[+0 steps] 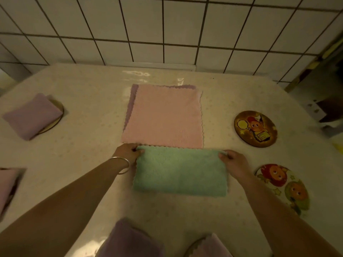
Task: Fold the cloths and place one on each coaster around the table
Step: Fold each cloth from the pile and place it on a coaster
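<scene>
A green cloth (181, 173) lies folded in half on the table in front of me. My left hand (127, 152) pinches its far left corner and my right hand (234, 162) pinches its far right corner. Just beyond it a pink cloth (163, 117) lies flat on top of a purple cloth (132, 101), of which only the edges show. Two bare round coasters sit at the right: a dark cartoon coaster (255, 129) and a light cartoon coaster (283, 188). A folded purple cloth (32, 115) rests on a coaster (60, 110) at the left.
More folded purple cloths lie at the left edge (7, 186) and at the near edge (130, 240), (211, 247), the last on a coaster. The glossy table (83, 145) stands against a tiled wall (167, 30). Dark furniture stands at the far right (330, 110).
</scene>
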